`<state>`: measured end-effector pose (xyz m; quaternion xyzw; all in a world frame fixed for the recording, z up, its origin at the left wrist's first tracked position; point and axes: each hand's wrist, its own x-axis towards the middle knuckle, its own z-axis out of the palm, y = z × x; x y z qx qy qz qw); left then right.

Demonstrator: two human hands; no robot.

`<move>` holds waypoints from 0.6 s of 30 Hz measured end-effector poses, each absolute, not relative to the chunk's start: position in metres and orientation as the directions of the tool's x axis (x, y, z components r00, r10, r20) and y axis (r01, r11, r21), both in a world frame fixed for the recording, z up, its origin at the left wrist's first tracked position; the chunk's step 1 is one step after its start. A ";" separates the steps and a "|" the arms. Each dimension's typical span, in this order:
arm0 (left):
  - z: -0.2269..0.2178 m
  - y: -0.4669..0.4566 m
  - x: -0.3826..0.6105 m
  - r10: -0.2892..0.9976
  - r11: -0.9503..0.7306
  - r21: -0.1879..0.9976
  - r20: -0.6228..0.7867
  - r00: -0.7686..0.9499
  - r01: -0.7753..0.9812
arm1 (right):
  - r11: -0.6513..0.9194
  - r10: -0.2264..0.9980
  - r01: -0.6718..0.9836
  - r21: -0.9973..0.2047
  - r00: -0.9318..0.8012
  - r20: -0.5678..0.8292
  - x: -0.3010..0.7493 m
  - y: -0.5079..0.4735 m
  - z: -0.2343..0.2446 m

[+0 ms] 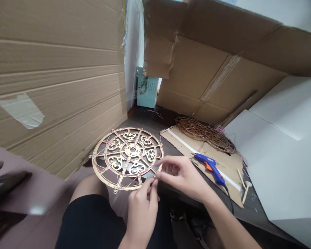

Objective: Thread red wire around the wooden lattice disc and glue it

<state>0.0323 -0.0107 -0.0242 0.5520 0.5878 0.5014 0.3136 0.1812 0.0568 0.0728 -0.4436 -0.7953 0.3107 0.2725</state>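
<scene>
Two hands meet at the centre bottom of the frame, and both are pinching at the same spot. Starting at the far left: a tall cardboard wall (57, 76) fills the upper left, with a strip of tape (22, 110) stuck on it. Moving in, a round wooden fretwork disc (128, 157) lies flat on the dark desk (150, 119) at centre, thin red thread (111, 173) strung across its spokes. The left hand (142, 204) comes up from the bottom edge, fingers pinched together right at the disc's lower right rim. Just beside it the right hand (182, 174) reaches in from the lower right, thumb and forefinger closed on something very fine at that same rim; it looks like the thread, though it is too thin to be sure. A bare knee and black shorts (93, 221) sit below the disc. Further right, a flat cardboard sheet (230, 162) carries a blue glue gun (209, 167) with an orange trigger, and behind it a tangle of wire (204, 133). Small wooden sticks (246, 190) lie at the sheet's right end. White boards (282, 155) fill the far right, under an open cardboard box (209, 69).
</scene>
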 end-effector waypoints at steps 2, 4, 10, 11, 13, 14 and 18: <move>-0.028 -0.012 0.032 0.961 -0.113 0.928 0.193 -0.199 0.355 | 0.426 0.860 0.520 -0.740 -0.487 0.153 0.177 0.052 0.068; -0.031 -0.012 0.031 0.958 -0.118 0.923 0.203 -0.205 0.366 | 0.451 0.843 0.515 -0.729 -0.515 0.158 0.176 0.052 0.063; -0.032 -0.015 0.032 0.952 -0.123 0.942 0.201 -0.230 0.312 | 0.447 0.821 0.519 -0.728 -0.561 0.104 0.181 0.052 0.059; -0.032 -0.017 0.032 0.952 -0.121 0.950 0.193 -0.237 0.287 | 0.458 0.819 0.518 -0.722 -0.561 0.118 0.182 0.051 0.058; -0.032 -0.023 0.031 0.952 -0.105 0.968 0.164 -0.258 0.227 | 0.487 0.813 0.506 -0.712 -0.560 0.158 0.183 0.050 0.056; -0.033 -0.027 0.031 0.953 -0.087 0.977 0.138 -0.269 0.194 | 0.503 0.810 0.498 -0.707 -0.557 0.183 0.183 0.050 0.055; -0.039 -0.034 0.021 0.962 0.036 0.999 -0.029 -0.273 0.020 | 0.563 0.793 0.473 -0.678 -0.540 0.282 0.184 0.054 0.049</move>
